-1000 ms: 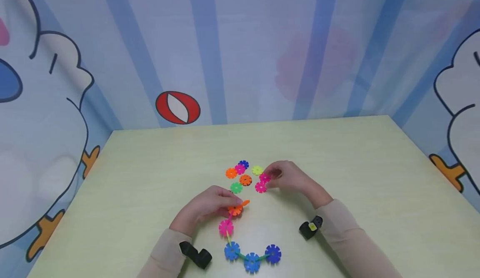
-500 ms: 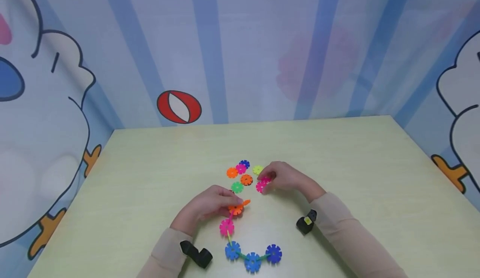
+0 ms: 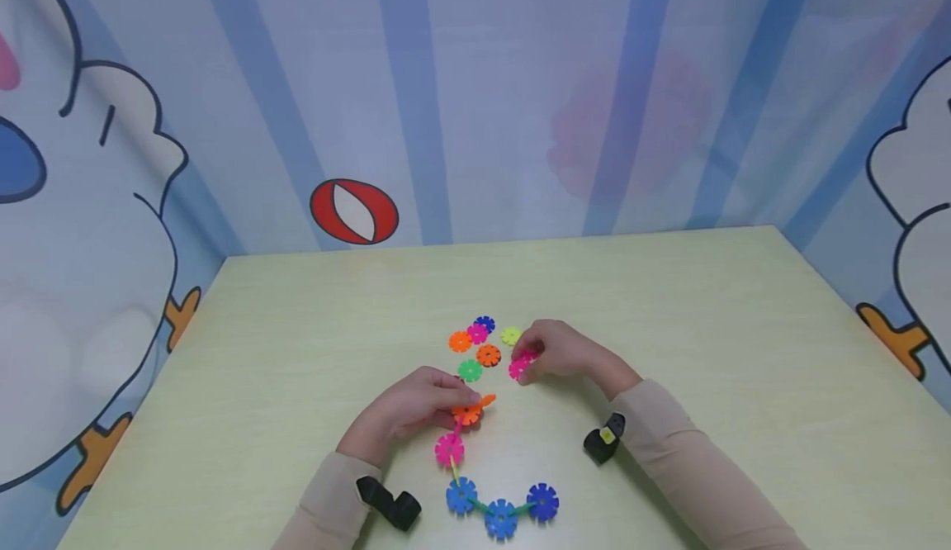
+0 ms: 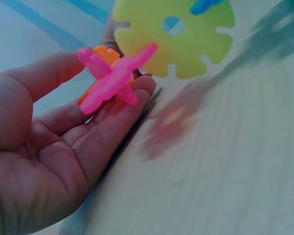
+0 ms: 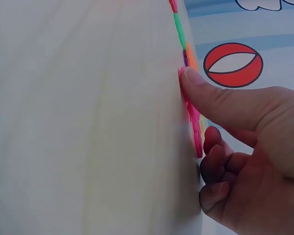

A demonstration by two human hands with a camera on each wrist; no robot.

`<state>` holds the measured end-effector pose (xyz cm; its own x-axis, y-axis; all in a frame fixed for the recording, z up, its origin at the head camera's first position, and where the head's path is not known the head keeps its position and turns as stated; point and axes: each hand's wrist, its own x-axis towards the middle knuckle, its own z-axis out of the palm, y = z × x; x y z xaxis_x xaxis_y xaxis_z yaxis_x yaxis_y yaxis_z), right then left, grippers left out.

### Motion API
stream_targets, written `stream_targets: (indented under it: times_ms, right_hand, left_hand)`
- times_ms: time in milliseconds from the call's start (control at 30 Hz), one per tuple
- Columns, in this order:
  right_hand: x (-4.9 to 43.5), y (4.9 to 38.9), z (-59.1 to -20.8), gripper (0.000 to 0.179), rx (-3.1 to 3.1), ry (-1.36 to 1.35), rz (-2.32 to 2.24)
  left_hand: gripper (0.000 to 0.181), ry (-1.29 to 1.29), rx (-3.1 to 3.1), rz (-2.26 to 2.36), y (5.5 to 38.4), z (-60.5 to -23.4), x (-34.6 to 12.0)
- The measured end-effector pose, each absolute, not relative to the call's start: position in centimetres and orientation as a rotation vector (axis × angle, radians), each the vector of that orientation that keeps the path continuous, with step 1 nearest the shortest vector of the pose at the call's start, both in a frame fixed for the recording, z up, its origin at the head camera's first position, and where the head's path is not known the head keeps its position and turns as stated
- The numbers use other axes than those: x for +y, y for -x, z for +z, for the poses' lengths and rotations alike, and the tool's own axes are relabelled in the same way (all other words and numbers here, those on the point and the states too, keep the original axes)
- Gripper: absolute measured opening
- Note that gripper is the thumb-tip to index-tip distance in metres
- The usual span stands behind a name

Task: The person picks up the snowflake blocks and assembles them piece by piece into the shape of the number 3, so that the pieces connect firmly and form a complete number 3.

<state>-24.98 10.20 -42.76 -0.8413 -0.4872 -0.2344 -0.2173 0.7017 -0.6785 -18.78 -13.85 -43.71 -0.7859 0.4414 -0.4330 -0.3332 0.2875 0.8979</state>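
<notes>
My left hand (image 3: 422, 405) pinches an orange notched snowflake disc (image 3: 466, 415) at the upper end of a linked chain. In the left wrist view, a pink disc (image 4: 112, 81) and a yellow-green disc (image 4: 176, 36) hang linked beyond the left fingers. The chain runs down through another pink disc (image 3: 449, 450) to several blue discs (image 3: 501, 519). My right hand (image 3: 568, 352) has its thumb and fingers around a pink snowflake disc (image 3: 518, 366) low at the tabletop. In the right wrist view its thumb tip presses on pink discs (image 5: 193, 115); the index fingertip is hidden.
Between and beyond the hands lie loose discs: green (image 3: 470, 370), orange (image 3: 488, 356), another orange (image 3: 460, 341), yellow (image 3: 510, 336) and dark blue (image 3: 485, 324). The pale table (image 3: 334, 302) ends at a patterned backdrop (image 3: 505, 120).
My right hand has shifted a little left and its fingers have come over the pink discs, covering more of them. The left hand and the chain have stayed in place.
</notes>
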Motion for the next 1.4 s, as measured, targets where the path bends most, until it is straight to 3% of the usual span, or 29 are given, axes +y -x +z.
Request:
stream_targets:
  times_ms: [433, 733, 1400]
  right_hand:
    - [10.4, 23.8, -42.7, 0.01, 2.475, 0.547, -1.079]
    - [10.8, 22.0, -43.1, 0.02, 2.255, 0.51, -1.304]
    - [9.6, 20.6, -43.4, 0.025, 2.117, 0.478, -1.44]
  left_hand:
    - [0.03, -0.094, 1.903, 1.586, 18.8, -43.8, -13.9]
    - [0.03, -0.081, 1.929, 1.565, 18.7, -43.7, -13.8]
    - [0.026, -0.169, 1.898, 1.605, 18.9, -44.2, -13.9]
